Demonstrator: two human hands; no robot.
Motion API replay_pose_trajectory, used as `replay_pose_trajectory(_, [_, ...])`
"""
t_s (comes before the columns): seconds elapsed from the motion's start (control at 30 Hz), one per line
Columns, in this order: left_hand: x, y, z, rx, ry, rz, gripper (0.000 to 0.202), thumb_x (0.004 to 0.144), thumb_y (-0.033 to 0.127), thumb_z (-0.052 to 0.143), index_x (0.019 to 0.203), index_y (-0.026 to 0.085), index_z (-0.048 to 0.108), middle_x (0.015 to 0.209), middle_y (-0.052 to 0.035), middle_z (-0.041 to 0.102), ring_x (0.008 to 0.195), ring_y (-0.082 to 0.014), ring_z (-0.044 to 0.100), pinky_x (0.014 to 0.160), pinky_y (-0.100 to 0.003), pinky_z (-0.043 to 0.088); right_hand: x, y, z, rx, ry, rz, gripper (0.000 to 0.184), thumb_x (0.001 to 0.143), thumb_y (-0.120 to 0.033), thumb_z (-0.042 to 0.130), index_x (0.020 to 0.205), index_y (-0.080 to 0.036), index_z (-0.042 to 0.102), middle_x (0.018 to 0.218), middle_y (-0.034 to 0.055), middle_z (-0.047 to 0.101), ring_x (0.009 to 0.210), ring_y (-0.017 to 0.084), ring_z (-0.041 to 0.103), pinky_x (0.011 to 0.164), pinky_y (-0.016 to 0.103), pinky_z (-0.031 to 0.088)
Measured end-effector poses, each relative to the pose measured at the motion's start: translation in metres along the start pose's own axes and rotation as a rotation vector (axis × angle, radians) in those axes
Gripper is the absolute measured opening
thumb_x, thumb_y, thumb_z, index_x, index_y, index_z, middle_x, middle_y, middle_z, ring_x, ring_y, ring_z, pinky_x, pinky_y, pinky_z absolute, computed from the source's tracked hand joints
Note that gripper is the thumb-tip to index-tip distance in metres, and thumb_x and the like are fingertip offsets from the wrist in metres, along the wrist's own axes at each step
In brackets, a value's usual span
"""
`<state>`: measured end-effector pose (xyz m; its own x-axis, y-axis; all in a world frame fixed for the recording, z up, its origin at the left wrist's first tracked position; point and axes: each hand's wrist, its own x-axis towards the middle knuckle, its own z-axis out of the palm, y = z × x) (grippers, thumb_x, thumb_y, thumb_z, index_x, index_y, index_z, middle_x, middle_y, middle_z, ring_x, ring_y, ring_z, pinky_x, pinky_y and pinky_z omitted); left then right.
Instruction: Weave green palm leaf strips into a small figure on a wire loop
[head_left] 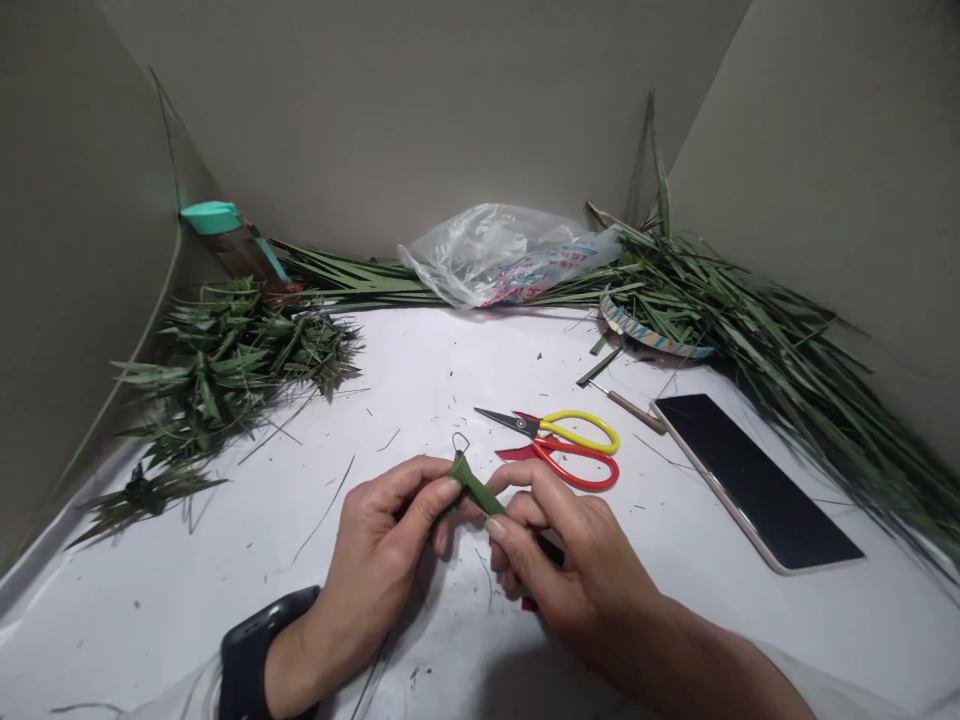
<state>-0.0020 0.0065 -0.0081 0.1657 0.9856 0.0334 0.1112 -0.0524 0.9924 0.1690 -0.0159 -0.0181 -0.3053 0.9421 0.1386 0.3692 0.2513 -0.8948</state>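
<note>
Between my two hands is a folded green leaf strip [480,492], with a thin wire loop [460,441] sticking up from its far end. My left hand [401,525] pinches that end between thumb and fingers. My right hand [559,535] is closed on the strip's nearer part, thumb against forefinger. Something dark and a bit of red show under the right fingers, too hidden to name. Just beyond my right hand lie scissors [551,440] with one yellow and one red handle, blades pointing left.
Woven leaf pieces [240,365] are heaped at the left, near a bottle with a teal lid [212,217]. A plastic bag [502,255] lies at the back. Long leaves [750,310] fill the right side. A phone [757,480] and a brown-handled tool [636,410] lie at right.
</note>
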Motion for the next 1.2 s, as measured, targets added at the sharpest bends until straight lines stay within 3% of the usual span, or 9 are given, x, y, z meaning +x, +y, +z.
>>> replay_pose_trajectory(0.07, [-0.001, -0.001, 0.0, 0.029, -0.026, 0.008, 0.015, 0.089, 0.021, 0.06, 0.078, 0.018, 0.069, 0.052, 0.0058, 0.056, 0.047, -0.0087, 0.048, 0.049, -0.019, 0.04, 0.002, -0.001, -0.001, 0.039, -0.036, 0.036, 0.007, 0.096, -0.02, 0.044, 0.092, -0.023, 0.049, 0.06, -0.0079, 0.061, 0.048, 0.01, 0.058, 0.05, 0.021, 0.041])
replay_pose_trajectory(0.17, [-0.003, -0.003, 0.001, 0.064, -0.084, 0.011, 0.016, 0.09, 0.022, 0.06, 0.077, 0.018, 0.069, 0.052, 0.0055, 0.055, 0.049, -0.0094, 0.05, 0.051, -0.019, 0.041, 0.004, -0.001, -0.001, 0.034, -0.03, 0.041, 0.018, 0.098, -0.021, 0.042, 0.081, -0.023, 0.045, 0.06, -0.0071, 0.061, 0.048, 0.009, 0.059, 0.05, 0.02, 0.041])
replay_pose_trajectory(0.5, [-0.008, -0.008, 0.005, 0.065, -0.094, -0.08, 0.015, 0.09, 0.027, 0.061, 0.08, 0.018, 0.069, 0.054, 0.0041, 0.057, 0.05, -0.0107, 0.052, 0.051, -0.021, 0.042, 0.0, 0.002, 0.004, -0.198, 0.014, -0.101, 0.019, 0.09, -0.017, 0.039, 0.073, -0.024, 0.037, 0.059, -0.0048, 0.041, 0.046, 0.012, 0.035, 0.05, 0.031, 0.014])
replay_pose_trajectory(0.67, [-0.007, -0.005, 0.005, 0.016, -0.064, -0.163, 0.015, 0.089, 0.028, 0.062, 0.081, 0.018, 0.069, 0.05, 0.0049, 0.053, 0.048, -0.0098, 0.045, 0.048, -0.021, 0.037, -0.002, 0.002, 0.004, -0.199, -0.005, -0.074, 0.016, 0.089, -0.016, 0.04, 0.075, -0.023, 0.041, 0.06, -0.0041, 0.043, 0.048, 0.013, 0.031, 0.05, 0.031, 0.015])
replay_pose_trajectory(0.97, [-0.003, -0.004, 0.005, -0.062, -0.163, -0.25, 0.018, 0.089, 0.034, 0.063, 0.08, 0.018, 0.064, 0.056, 0.0052, 0.052, 0.052, -0.0087, 0.042, 0.05, -0.02, 0.035, 0.004, -0.004, -0.003, -0.097, -0.049, 0.099, 0.025, 0.088, -0.011, 0.048, 0.068, -0.023, 0.039, 0.046, -0.0079, 0.053, 0.038, 0.01, 0.048, 0.047, 0.026, 0.025])
replay_pose_trajectory(1.2, [-0.004, 0.003, 0.006, -0.017, -0.076, -0.249, 0.02, 0.087, 0.029, 0.066, 0.071, 0.017, 0.064, 0.05, 0.0065, 0.047, 0.047, -0.0073, 0.038, 0.044, -0.019, 0.029, 0.001, -0.005, 0.001, -0.101, -0.089, 0.107, 0.023, 0.092, -0.015, 0.047, 0.072, -0.023, 0.039, 0.05, -0.0056, 0.056, 0.043, 0.012, 0.052, 0.052, 0.027, 0.034])
